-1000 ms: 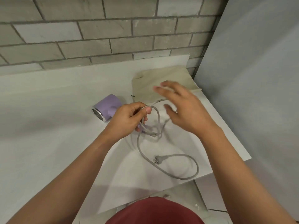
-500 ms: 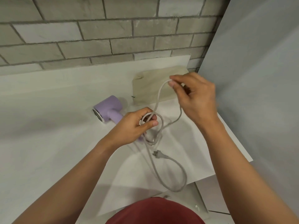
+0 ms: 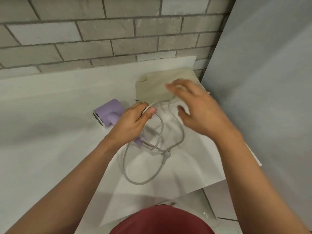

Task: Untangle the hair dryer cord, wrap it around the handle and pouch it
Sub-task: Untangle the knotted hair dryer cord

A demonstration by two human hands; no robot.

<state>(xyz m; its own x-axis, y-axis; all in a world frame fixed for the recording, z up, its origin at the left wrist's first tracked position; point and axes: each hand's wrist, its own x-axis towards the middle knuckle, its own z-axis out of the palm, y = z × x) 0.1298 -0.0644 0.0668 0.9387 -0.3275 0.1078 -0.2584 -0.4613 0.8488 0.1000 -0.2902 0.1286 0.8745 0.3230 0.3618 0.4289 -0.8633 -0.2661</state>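
The left hand [image 3: 133, 122] pinches a loop of the cord [image 3: 162, 127] in its grip above the hair dryer [image 3: 108, 110], whose handle runs far-left to near-right beneath it. Slack and plug [image 3: 166, 155] lie near-right on the table [image 3: 50, 132]; the right hand [image 3: 199, 114] (blurred, grip apart, empty) hovers nearer them.

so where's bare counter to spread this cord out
Widest free patch: the counter left of the hair dryer, back to the brick wall. A smaller one: right of the cord loop, by the front edge. Crowded around the left hand, right hand and pouch.
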